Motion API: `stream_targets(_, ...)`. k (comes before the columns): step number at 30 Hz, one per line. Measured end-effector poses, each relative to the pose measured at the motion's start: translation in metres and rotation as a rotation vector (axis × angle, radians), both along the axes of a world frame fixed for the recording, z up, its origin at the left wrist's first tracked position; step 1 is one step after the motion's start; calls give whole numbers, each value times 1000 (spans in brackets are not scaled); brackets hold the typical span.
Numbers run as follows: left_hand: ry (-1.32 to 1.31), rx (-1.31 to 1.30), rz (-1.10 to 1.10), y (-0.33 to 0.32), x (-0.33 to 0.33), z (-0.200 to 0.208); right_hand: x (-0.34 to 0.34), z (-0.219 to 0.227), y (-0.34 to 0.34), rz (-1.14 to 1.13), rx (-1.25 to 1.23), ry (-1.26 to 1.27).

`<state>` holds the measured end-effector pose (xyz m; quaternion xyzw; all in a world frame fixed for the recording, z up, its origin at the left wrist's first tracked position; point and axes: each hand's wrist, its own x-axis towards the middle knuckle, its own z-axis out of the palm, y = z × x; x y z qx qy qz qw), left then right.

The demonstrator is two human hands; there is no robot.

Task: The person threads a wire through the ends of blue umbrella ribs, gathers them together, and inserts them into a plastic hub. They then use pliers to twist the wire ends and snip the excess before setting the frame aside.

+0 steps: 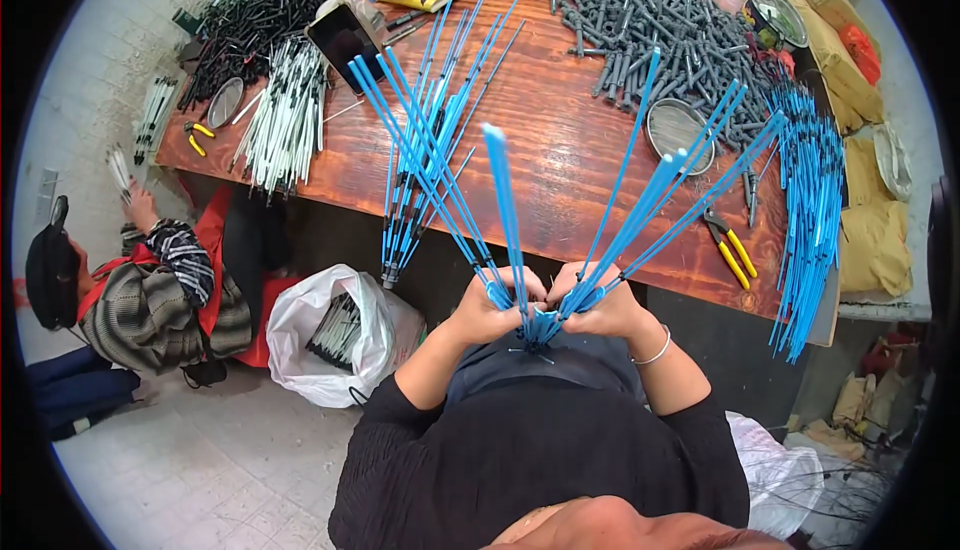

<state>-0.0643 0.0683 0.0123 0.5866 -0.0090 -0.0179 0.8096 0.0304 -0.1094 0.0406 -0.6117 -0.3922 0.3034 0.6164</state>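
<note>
My left hand and my right hand are close together in front of my lap. Between them is a spread of thin blue rods, like umbrella ribs, fanning up and outward. Fingers of both hands are closed around the lower ends, where the rods come together at a small blue joint. What the fingertips touch inside is partly hidden. Just beyond my left hand, a bundle of blue and black ribs lies across the table edge.
On the red-brown wooden table lie a heap of grey shafts, white rods, more blue rods, a phone and yellow-handled pliers. A white bag stands at left, near a seated person.
</note>
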Motion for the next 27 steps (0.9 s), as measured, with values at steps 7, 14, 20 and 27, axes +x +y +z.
stream_targets(7, -108, 45, -70, 6, 8, -7, 9, 6, 4, 43, -55, -39)
stream_targets(14, 38, 243, -83, 5, 7, 11, 5, 3, 0, 55, -166, 141)
stream_targets(20, 64, 167, -99, 4, 3, 14, -5, -14, -3, -130, -71, 95)
stream_targets(27, 24, 306, -100, 2, 7, 19, -15, -16, -9, -211, -130, 89)
